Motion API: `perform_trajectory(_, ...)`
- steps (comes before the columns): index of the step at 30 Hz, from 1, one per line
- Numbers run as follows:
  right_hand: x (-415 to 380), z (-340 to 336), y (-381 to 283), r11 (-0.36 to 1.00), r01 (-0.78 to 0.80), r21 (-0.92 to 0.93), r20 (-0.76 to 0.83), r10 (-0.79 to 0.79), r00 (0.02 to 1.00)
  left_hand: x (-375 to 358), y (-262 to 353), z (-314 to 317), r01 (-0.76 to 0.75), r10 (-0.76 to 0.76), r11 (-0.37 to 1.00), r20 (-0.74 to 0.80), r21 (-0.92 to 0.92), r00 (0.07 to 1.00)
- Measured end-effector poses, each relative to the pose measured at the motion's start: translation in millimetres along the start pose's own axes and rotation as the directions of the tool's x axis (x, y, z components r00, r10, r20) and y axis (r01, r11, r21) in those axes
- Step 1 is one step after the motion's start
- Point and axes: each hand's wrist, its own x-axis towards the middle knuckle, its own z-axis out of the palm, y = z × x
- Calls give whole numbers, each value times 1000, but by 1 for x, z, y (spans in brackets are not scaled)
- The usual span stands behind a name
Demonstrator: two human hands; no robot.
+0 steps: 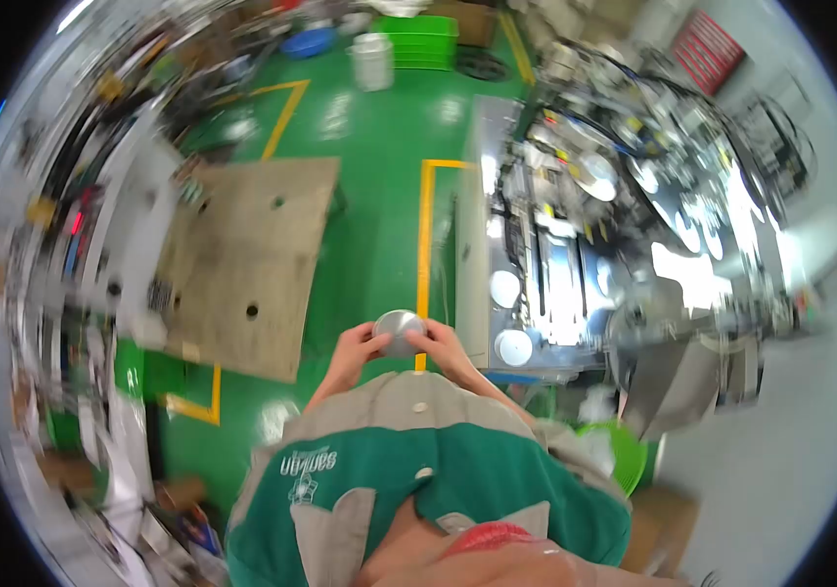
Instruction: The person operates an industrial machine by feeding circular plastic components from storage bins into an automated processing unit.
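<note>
A round, silvery metal piece point(400, 332), like a shallow cup or lid, is held in front of my chest. My left hand point(356, 350) grips its left edge, the thumb lying on the near side. At its right edge my right hand point(444, 347) has closed on it as well, with the thumb over the face. The undersides of the fingers are hidden behind the piece. Close to my right hand stands a metal-topped machine table point(482, 293), where white round pieces point(513, 347) lie near the corner.
On the left is a worn wooden board table point(242, 264) with dark holes. Yellow lines point(425, 235) mark the green floor. Farther off are a white bucket point(372, 63), a green crate point(418, 43) and a blue basin point(309, 42). A bright green bin point(624, 455) stands at my right side.
</note>
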Motion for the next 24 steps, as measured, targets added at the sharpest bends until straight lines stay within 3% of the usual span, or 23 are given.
perform_trajectory(1,11,6,-11,999,-25,26,79,23,997,9,1,-16,19,-19,999,-15,-34,1000)
perform_trajectory(3,37,15,-40,996,-86,7,75,85,994,36,8,-43,51,-45,987,45,-149,998)
perform_trajectory(7,100,3,-58,957,-151,249,129,122,984,103,39,-65,67,-43,979,128,-192,991)
perform_trajectory(11,172,-25,-75,965,-119,235,-13,125,992,187,84,-59,135,-104,978,195,-157,975)
perform_trajectory(13,214,-42,-88,999,-48,8,-181,49,982,244,103,-61,-25,-5,991,228,129,974)
perform_trajectory(14,241,-55,-84,997,16,-69,-202,-30,979,281,100,-62,-287,235,928,227,238,945)
perform_trajectory(15,258,-67,-99,971,53,-232,-214,-104,971,289,133,-44,-450,338,749,305,486,891)
perform_trajectory(16,275,-72,-109,924,86,-372,-212,-174,962,295,167,-29,-556,393,475,400,682,828)
perform_trajectory(17,290,-78,-123,935,84,-345,-240,-174,955,318,179,-24,-683,387,322,567,656,727)
perform_trajectory(19,308,-93,-148,959,124,-255,-291,-199,936,352,200,-11,-707,326,235,631,667,704)
perform_trajectory(20,314,-101,-155,978,81,-195,-337,-144,931,364,214,2,-668,271,228,613,708,742)
perform_trajectory(22,314,-115,-167,977,85,-195,-462,-168,871,400,222,20,-725,233,221,687,652,689)
perform_trajectory(23,319,-134,-159,989,117,92,-527,-51,848,432,231,44,-784,154,257,777,565,610)
perform_trajectory(24,321,-144,-154,955,218,202,-553,-72,830,449,239,58,-812,131,285,819,508,558)
